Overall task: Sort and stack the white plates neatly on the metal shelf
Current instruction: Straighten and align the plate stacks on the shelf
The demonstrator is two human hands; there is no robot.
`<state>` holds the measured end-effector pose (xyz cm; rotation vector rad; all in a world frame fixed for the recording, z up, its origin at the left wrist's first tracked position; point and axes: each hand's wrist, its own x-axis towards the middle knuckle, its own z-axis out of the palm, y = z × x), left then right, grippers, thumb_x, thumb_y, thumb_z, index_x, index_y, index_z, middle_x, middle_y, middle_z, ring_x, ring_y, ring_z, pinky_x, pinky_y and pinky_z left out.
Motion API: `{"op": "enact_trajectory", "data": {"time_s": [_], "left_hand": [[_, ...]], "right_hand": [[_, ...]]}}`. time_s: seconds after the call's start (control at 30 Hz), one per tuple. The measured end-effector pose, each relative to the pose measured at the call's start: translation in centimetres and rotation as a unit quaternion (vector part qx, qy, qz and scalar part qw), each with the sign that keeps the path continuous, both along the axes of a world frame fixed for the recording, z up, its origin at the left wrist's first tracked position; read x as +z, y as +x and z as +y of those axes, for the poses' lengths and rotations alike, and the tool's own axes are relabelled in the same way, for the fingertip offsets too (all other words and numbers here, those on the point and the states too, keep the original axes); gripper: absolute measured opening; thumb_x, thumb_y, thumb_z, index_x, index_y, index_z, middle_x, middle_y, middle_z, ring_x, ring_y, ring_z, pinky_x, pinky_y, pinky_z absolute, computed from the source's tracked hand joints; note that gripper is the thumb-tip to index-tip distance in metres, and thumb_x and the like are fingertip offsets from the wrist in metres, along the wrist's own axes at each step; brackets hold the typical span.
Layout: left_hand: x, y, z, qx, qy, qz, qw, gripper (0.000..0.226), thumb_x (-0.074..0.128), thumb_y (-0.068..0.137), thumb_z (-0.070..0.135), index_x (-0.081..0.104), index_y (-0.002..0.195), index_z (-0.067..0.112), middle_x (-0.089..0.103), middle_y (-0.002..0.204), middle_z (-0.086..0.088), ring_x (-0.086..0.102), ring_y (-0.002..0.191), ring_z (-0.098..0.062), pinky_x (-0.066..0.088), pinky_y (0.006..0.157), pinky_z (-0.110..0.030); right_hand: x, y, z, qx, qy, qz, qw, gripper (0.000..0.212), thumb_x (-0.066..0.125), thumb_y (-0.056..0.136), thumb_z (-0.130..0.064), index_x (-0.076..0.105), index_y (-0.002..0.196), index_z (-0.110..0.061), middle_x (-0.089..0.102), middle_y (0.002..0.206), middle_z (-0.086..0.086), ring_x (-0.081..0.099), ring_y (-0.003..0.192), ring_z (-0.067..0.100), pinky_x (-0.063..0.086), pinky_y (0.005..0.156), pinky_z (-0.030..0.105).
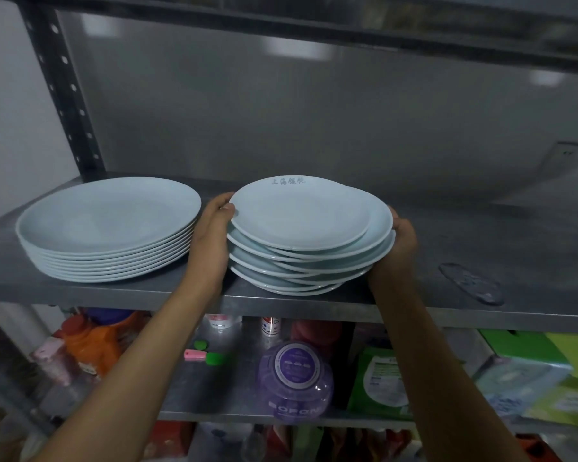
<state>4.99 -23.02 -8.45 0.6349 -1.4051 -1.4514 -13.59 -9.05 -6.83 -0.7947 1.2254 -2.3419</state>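
Grey metal shelving fills your head view, with a dull steel back panel behind and a perforated black upright [65,95] at the left. On the metal shelf [481,248] sit two piles of white plates. The neat stack [109,228] at the left is squared up, rims aligned. The ragged stack [309,235] in the middle is staggered, its plates offset left and right, with a smaller plate bearing grey lettering on top.

Your left hand [214,235] presses against the left side of that ragged stack, thumb hooked over the upper rims. Your right hand [397,243] cups the right side, fingers curled round the plate edges. Both grips hold the pile between them; neither is loose.

A dark smear or patch [471,283] marks the shelf to the right. Below, the lower shelf carries an orange detergent bottle [92,345], a purple tub [296,378] and green packets [379,381].

The risk, as I judge it: the pile sits close to the shelf's front lip and is uneven. Squeeze or lift it unevenly and a middle plate could slide out and drop. The left hand is also near the neat stack, so a sideways shove could knock it.
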Motion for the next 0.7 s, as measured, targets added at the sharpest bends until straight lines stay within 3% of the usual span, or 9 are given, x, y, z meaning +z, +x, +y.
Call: {"op": "enact_trajectory", "data": {"time_s": [0.07,0.17,0.27,0.37,0.43,0.5,0.6,0.7], "left_hand": [[0.0,0.0,0.1,-0.002,0.006,0.0,1.0,0.032,0.049,0.081,0.034,0.064,0.109,0.032,0.067,0.115,-0.002,0.061,0.111,-0.025,0.042,0.101,-0.055],[0.1,0.0,0.4,-0.001,0.008,0.007,1.0,0.036,0.052,0.08,0.037,0.063,0.114,0.032,0.066,0.118,0.0,0.06,0.113,-0.022,0.041,0.103,-0.053],[0.4,0.1,0.6,0.01,0.012,0.011,1.0,0.046,0.054,0.079,0.043,0.057,0.124,0.035,0.061,0.126,0.006,0.057,0.117,-0.014,0.041,0.106,-0.045],[0.5,0.1,1.0,0.026,0.003,0.009,1.0,0.047,0.052,0.082,0.042,0.053,0.128,0.037,0.057,0.129,0.011,0.054,0.119,-0.011,0.041,0.106,-0.043],[0.5,0.1,1.2,0.023,-0.007,0.008,1.0,0.047,0.051,0.08,0.044,0.054,0.127,0.04,0.057,0.13,0.011,0.054,0.119,-0.012,0.042,0.105,-0.044],[0.6,0.2,1.1,0.016,-0.008,0.006,1.0,0.049,0.051,0.076,0.048,0.056,0.125,0.042,0.056,0.131,0.01,0.054,0.12,-0.013,0.041,0.105,-0.045],[0.6,0.1,0.7,0.015,-0.002,0.012,1.0,0.048,0.049,0.073,0.047,0.059,0.12,0.041,0.06,0.127,0.007,0.055,0.118,-0.016,0.041,0.105,-0.048],[0.5,0.1,0.6,0.021,-0.007,0.017,1.0,0.048,0.048,0.074,0.044,0.06,0.119,0.035,0.062,0.124,0.005,0.056,0.117,-0.017,0.04,0.106,-0.048]], "right_hand": [[0.0,0.2,0.1,-0.006,0.0,-0.007,1.0,0.038,0.031,0.092,0.0,0.069,0.092,-0.005,0.074,0.076,-0.001,0.069,0.075,0.017,0.055,0.068,0.029],[0.1,0.1,0.2,0.014,-0.015,-0.053,0.998,0.046,0.032,0.096,-0.016,0.075,0.083,-0.016,0.074,0.08,0.001,0.069,0.083,0.022,0.052,0.075,0.033],[0.4,0.2,0.4,0.011,0.012,-0.073,0.997,0.039,0.041,0.096,-0.028,0.056,0.129,-0.012,0.073,0.096,-0.006,0.069,0.095,0.015,0.054,0.08,0.032],[0.2,0.1,0.3,0.032,0.014,-0.073,0.997,0.07,0.05,0.078,-0.029,0.035,0.146,-0.019,0.063,0.122,0.004,0.063,0.111,0.025,0.048,0.098,0.044],[0.1,0.0,0.3,0.047,0.011,-0.075,0.996,0.074,0.048,0.075,-0.029,0.034,0.146,-0.019,0.056,0.133,0.009,0.058,0.117,0.03,0.042,0.104,0.05],[0.0,0.0,0.1,0.039,0.021,-0.061,0.997,0.073,0.047,0.074,-0.03,0.037,0.145,-0.013,0.056,0.135,0.01,0.057,0.119,0.029,0.043,0.104,0.048],[-0.4,-0.2,-0.3,0.05,0.028,-0.044,0.997,0.056,0.048,0.075,-0.028,0.05,0.126,-0.004,0.058,0.126,0.012,0.055,0.117,0.033,0.045,0.097,0.045],[-0.6,-0.7,-0.6,0.058,0.02,-0.034,0.998,0.045,0.049,0.076,-0.028,0.046,0.116,-0.009,0.051,0.118,0.018,0.05,0.111,0.037,0.037,0.094,0.05]]}}
